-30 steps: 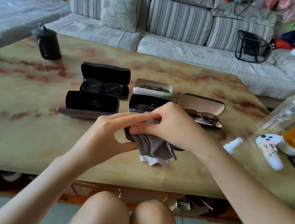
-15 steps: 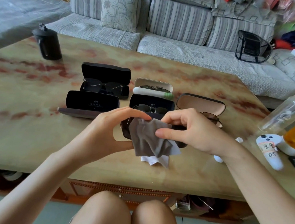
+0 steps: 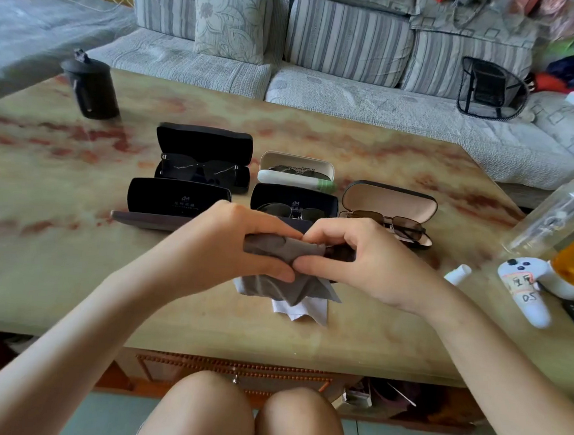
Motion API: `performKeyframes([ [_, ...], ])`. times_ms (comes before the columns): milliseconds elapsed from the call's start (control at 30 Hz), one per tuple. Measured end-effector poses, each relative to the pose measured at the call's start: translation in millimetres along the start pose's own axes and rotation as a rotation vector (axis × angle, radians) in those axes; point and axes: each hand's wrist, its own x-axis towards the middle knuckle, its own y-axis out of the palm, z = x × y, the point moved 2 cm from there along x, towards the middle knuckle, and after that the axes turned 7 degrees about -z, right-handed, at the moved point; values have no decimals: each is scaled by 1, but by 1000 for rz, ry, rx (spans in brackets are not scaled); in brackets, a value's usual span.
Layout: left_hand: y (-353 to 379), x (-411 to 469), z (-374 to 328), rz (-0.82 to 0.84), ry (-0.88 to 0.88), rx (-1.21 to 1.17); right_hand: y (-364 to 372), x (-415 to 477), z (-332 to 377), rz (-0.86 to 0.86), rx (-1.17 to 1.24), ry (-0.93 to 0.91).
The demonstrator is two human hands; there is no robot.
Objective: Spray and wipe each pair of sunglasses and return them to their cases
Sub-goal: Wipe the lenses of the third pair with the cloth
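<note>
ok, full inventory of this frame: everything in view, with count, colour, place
table: 1, beige with red veins, foreground.
cases: 5 open, three black, one white, one tan-lined, mid-table.
sunglasses: 4 dark, in cases; fifth in hands, mostly hidden.
cloth: 1, grey, between hands.
white cloth: 1, under grey one.
spray bottle: 1, white, right of hands.
controller: 1, white, table right.
bottle: 1, clear, far right.
canister: 1, black, back left.
sofa: 1, grey striped, behind table.
cushion: 1, grey floral, on sofa.
left hand, right hand: both pinch cloth around fifth pair.
</note>
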Motion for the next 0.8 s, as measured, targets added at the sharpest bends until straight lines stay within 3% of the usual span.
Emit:
performKeyframes([
  [100, -1, 0, 5, -5, -43, 11, -4, -5, -3, 43, 31, 53],
  [300, -8, 2, 5, 57, -98, -44, -8, -12, -10, 117, -173, -3],
  [533, -13, 4, 1, 47, -108, -97, -4, -12, -18, -99, -271, -257],
  [800, -29, -2, 15, 172, -132, -85, -3, -16, -18, -122, -209, -193],
])
